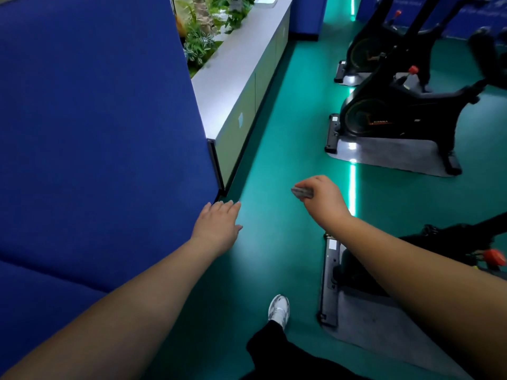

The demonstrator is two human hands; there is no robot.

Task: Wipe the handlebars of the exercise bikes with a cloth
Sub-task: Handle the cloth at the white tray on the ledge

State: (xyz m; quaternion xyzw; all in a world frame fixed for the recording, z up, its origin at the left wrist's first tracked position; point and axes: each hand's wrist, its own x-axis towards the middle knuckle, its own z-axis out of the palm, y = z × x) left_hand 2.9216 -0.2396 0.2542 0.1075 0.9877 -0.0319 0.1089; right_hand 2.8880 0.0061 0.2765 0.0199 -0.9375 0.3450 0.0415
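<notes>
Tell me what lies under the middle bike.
A grey mat lies under the middle bike, on the green floor. The mat's far side is hidden by the bike's frame.

Folded grey cloth [301, 192], black bikes [389, 111]

You're in gym: black exercise bikes [395, 111] on grey mats [389, 157], teal rubber floor [274, 149], blue padded partition [96, 119].

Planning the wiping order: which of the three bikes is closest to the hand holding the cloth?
The bike at bottom right, just under the right hand gripping the cloth. The other two bikes stand farther up the aisle.
</notes>
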